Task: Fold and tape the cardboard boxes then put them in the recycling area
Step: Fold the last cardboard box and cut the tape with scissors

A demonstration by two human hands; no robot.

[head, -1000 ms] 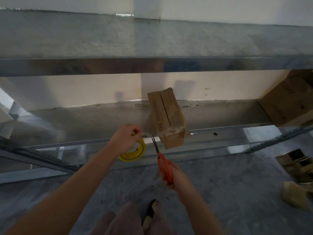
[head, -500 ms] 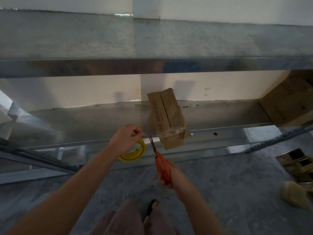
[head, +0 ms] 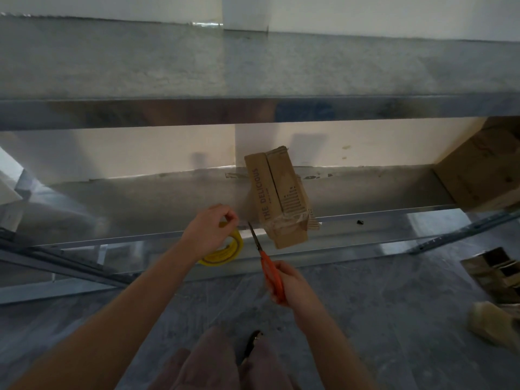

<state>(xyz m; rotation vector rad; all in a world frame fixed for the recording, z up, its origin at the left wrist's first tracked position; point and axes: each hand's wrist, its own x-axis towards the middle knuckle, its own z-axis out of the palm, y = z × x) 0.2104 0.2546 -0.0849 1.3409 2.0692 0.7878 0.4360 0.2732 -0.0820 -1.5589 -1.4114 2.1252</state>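
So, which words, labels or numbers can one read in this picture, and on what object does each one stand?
"THE DELICIOUS": printed along one side of the folded cardboard box.
Small line beside it: too small to read.
Marks on the large box at the right: too blurred to read.
Yellow tape roll, orange scissors: no text visible.

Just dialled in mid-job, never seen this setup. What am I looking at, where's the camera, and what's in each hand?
No machine here: a person works bare-handed, and the pictures come from one camera on their head, looking forward and down. The left hand holds a yellow tape roll; the right hand grips orange scissors, blades pointing up between roll and the folded cardboard box. That box lies on the lower metal shelf, its taped end over the front edge.
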